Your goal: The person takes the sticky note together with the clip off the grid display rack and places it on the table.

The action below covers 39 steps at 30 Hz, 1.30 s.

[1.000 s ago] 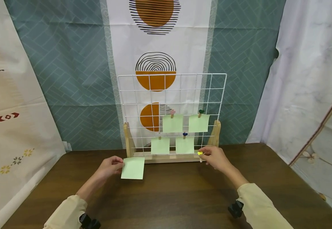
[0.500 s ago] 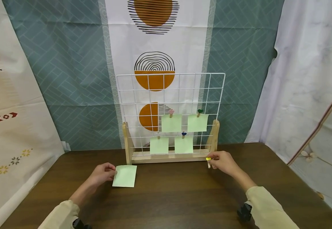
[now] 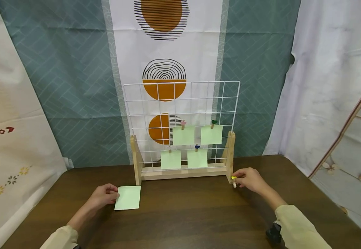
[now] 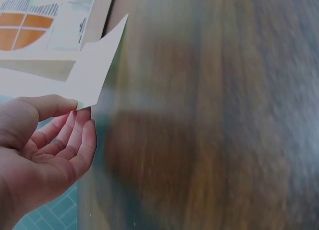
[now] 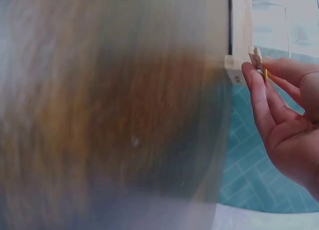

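Observation:
My left hand (image 3: pixel 102 196) pinches a pale green paper note (image 3: pixel 128 197) by its edge, left of the rack; in the left wrist view the note (image 4: pixel 97 65) sticks up from between thumb and fingers. Beside the rack's right foot, my right hand (image 3: pixel 249 180) pinches a small wooden clothespin (image 5: pixel 255 57) with a yellow top (image 3: pixel 233 177). Between the hands stands a white wire grid (image 3: pixel 180 98) in a wooden base (image 3: pixel 183 173). Several green notes (image 3: pixel 183 135) hang on its lower half from clothespins, among them a pink (image 3: pixel 183 123), a green (image 3: pixel 214 122) and a blue (image 3: pixel 197 147) one.
The dark wooden table (image 3: pixel 180 214) spreads in front of the rack. Behind it hangs a teal curtain (image 3: pixel 68 69) with a white patterned middle panel. Pale cloths hang at the left (image 3: pixel 15 114) and right (image 3: pixel 330 86) sides.
Both hands have drawn apart and nearer to me: the left with the note goes left and down, the right with the clothespin goes right and down. The view has shifted slightly.

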Each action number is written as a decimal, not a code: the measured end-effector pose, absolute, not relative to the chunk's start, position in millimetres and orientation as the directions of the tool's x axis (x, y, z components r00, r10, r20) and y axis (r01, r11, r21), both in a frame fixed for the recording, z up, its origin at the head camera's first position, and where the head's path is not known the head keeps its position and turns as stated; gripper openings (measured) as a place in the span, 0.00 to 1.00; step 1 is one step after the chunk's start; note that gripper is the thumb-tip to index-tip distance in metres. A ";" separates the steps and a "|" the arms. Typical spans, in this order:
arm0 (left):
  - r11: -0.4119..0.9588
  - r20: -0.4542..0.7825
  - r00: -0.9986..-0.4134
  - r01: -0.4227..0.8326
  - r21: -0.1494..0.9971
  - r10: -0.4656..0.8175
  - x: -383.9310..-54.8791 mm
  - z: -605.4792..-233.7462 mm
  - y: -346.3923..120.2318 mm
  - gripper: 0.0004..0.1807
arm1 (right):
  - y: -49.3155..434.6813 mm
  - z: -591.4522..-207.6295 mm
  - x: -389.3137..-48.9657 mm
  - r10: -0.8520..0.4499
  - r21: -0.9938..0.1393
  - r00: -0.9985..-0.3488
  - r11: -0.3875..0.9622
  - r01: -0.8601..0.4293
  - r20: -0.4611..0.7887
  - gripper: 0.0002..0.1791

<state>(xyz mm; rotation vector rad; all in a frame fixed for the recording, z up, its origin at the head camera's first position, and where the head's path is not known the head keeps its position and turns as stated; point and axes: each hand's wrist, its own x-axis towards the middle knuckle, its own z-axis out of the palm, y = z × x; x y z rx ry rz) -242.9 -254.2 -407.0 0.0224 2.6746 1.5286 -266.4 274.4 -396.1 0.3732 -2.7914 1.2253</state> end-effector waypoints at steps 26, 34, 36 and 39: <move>0.654 -0.032 -0.999 -0.012 0.757 0.020 -241.7 -411.4 -255.9 0.09 | 293.5 -410.8 -269.9 -0.263 -0.806 -0.965 0.573 -0.146 -0.012 0.09; 0.646 -0.032 -0.999 -0.006 0.763 0.028 -241.0 -412.3 -256.6 0.09 | 295.2 -408.8 -268.0 -0.245 -0.804 -0.969 0.580 -0.130 -0.019 0.12; 0.639 -0.031 -0.999 -0.003 0.769 0.031 -240.7 -412.2 -256.7 0.08 | 296.0 -408.4 -268.0 -0.243 -0.802 -0.970 0.583 -0.131 -0.018 0.12; 0.624 -0.032 -0.999 -0.001 0.781 0.037 -240.5 -411.7 -256.9 0.08 | 297.0 -407.5 -267.6 -0.237 -0.796 -0.971 0.592 -0.129 -0.018 0.11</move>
